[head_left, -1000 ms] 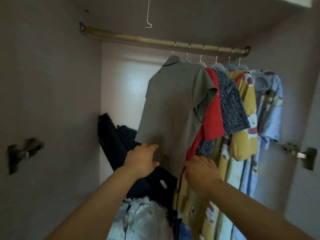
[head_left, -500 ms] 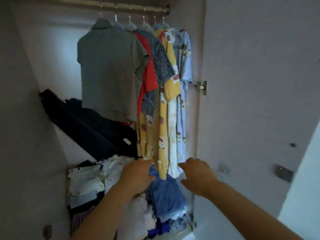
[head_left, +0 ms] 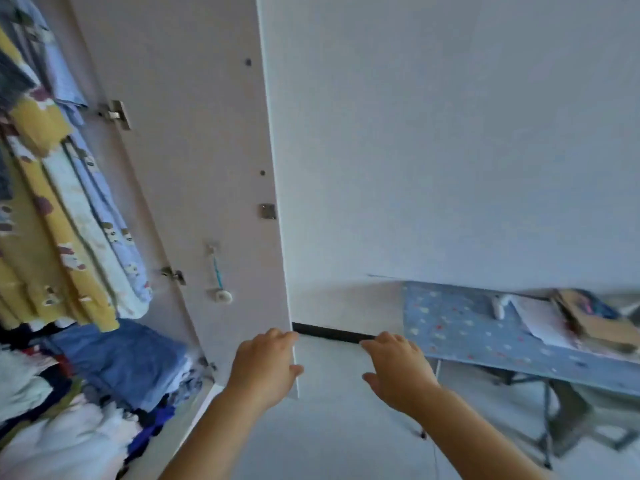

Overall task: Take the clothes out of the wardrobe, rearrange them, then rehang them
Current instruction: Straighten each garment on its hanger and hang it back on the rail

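Hands [head_left: 265, 367] [head_left: 398, 370] loose; clothes [head_left: 69, 237] yellow, blue, patterned.

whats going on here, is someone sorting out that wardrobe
A person stands at an open door with both hands out in front, and neither one carries a garment. The left hand is at the door's lower edge; whether it grips the edge cannot be told. The right hand hangs open in the air beside it. Inside, on the left, clothes hang above a folded pile. A table under a blue cloth stands to the right.
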Tool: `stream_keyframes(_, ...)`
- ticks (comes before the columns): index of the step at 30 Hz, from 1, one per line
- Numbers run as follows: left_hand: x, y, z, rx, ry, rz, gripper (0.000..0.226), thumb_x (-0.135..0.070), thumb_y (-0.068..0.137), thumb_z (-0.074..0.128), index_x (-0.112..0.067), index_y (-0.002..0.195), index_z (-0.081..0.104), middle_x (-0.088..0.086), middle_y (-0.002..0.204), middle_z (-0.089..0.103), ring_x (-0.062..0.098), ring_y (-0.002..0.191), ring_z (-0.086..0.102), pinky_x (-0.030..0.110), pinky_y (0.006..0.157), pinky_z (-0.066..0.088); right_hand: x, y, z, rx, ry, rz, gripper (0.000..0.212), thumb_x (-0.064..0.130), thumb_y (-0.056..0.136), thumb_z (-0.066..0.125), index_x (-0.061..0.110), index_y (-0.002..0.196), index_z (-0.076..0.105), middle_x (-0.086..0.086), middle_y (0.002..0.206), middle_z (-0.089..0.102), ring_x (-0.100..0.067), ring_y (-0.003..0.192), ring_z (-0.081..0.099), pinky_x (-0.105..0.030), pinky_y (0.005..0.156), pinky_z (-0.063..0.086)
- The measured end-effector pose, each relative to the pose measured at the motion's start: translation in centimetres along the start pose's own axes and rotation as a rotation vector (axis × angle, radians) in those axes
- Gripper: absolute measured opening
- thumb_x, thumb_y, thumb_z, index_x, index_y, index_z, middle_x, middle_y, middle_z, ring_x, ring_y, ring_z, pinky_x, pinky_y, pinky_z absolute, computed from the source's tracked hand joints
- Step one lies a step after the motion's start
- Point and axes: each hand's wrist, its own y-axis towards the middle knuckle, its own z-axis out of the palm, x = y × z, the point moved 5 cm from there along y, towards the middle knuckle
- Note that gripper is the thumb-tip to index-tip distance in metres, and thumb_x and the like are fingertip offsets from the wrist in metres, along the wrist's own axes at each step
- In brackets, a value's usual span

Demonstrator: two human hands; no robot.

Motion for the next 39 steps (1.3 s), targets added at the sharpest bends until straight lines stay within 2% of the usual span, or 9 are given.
stream_keyframes(6,-18.9,-2.2,1.9,0.060,-0.003,0.397,0.053,-0.043,0.091,0.051,-0.023,0.138,0.036,0.000,0.134,0.045,0.022,0.123,0.044,0.033,0.099,0.037,-15.0,-15.8,0.5,-0.004,0.049,0.439,0.045,0.038,0.092,0.052,0.021,0.133,0.044,-0.006,0.133,0.044,-0.026,0.124,0.041,-0.034,0.104,0.032)
stream_keyframes(10,-33.3,-7.1,3.1,0.108,0.001,0.664,0.051,-0.041,0.091,0.052,-0.020,0.136,0.040,0.002,0.135,0.045,0.025,0.121,0.045,0.033,0.098,0.038,-22.8,-28.4,-0.2,-0.053,0.078,0.668,0.048,0.037,0.092,0.052,0.022,0.136,0.041,-0.005,0.134,0.044,-0.026,0.125,0.041,-0.034,0.103,0.032)
stream_keyframes(15,-50.7,-17.2,5.0,0.154,0.014,0.961,0.053,-0.043,0.092,0.050,-0.023,0.139,0.036,0.002,0.136,0.044,0.024,0.123,0.044,0.035,0.100,0.035,-29.9,-47.0,-0.6,-0.098,0.092,0.936,0.044,0.034,0.090,0.054,0.022,0.132,0.046,-0.004,0.131,0.046,-0.025,0.124,0.041,-0.033,0.103,0.031)
stream_keyframes(21,-67.9,-33.1,7.5,0.193,0.051,1.299,0.056,-0.045,0.092,0.049,-0.025,0.141,0.032,0.000,0.140,0.041,0.022,0.128,0.040,0.035,0.104,0.032,-34.5,-68.9,1.1,-0.140,0.131,1.269,0.043,0.032,0.088,0.054,0.021,0.129,0.048,-0.005,0.129,0.048,-0.027,0.123,0.041,-0.035,0.103,0.033)
stream_keyframes(29,-81.7,-52.1,10.6,0.288,0.149,1.695,0.057,-0.045,0.090,0.052,-0.027,0.141,0.033,0.000,0.138,0.042,0.022,0.127,0.042,0.033,0.102,0.035,-34.7,-90.7,5.5,-0.138,0.224,1.674,0.043,0.027,0.089,0.052,0.020,0.131,0.047,-0.007,0.130,0.047,-0.028,0.121,0.042,-0.036,0.101,0.034)
stream_keyframes(33,-86.5,-59.1,12.3,0.342,0.190,1.849,0.058,-0.043,0.090,0.054,-0.028,0.141,0.033,-0.001,0.138,0.042,0.022,0.126,0.043,0.032,0.101,0.034,-34.1,-98.2,7.6,-0.163,0.263,1.827,0.038,0.024,0.090,0.052,0.019,0.128,0.049,-0.007,0.129,0.049,-0.027,0.120,0.043,-0.036,0.100,0.035)
stream_keyframes(39,-94.4,-67.3,14.7,0.401,0.201,2.020,0.057,-0.040,0.090,0.055,-0.028,0.141,0.033,0.000,0.139,0.043,0.024,0.126,0.044,0.034,0.100,0.036,-35.5,-107.6,8.9,-0.137,0.297,2.019,0.045,0.030,0.091,0.053,0.019,0.133,0.045,-0.005,0.131,0.047,-0.025,0.120,0.044,-0.034,0.098,0.037)
